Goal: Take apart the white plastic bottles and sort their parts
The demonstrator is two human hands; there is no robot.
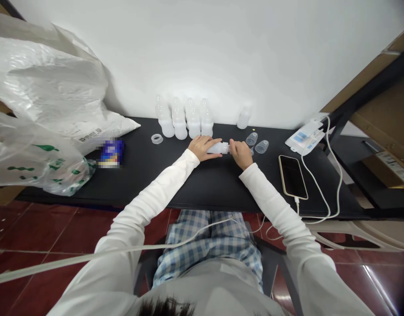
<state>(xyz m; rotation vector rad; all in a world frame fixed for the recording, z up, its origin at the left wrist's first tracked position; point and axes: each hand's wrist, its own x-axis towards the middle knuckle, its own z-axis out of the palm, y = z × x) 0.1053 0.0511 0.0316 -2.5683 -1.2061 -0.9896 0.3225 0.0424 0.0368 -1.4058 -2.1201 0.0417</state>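
Note:
A translucent white bottle (218, 148) lies on its side on the black table (175, 175). My left hand (203, 147) is wrapped round its body. My right hand (240, 152) is closed on the bottle's neck end. Just right of that hand lie two clear caps (257, 143). Behind my hands several more white bottles (185, 117) stand upright in a row against the wall, with one more bottle (244, 117) standing apart to the right. A clear ring (157, 138) lies left of the row.
Large plastic bags (47, 109) fill the table's left end, with a small blue packet (111, 152) beside them. A phone (292, 176) on a white cable (323, 193) and a white power strip (305, 137) lie at the right. A dark shelf frame (369, 92) stands at the far right.

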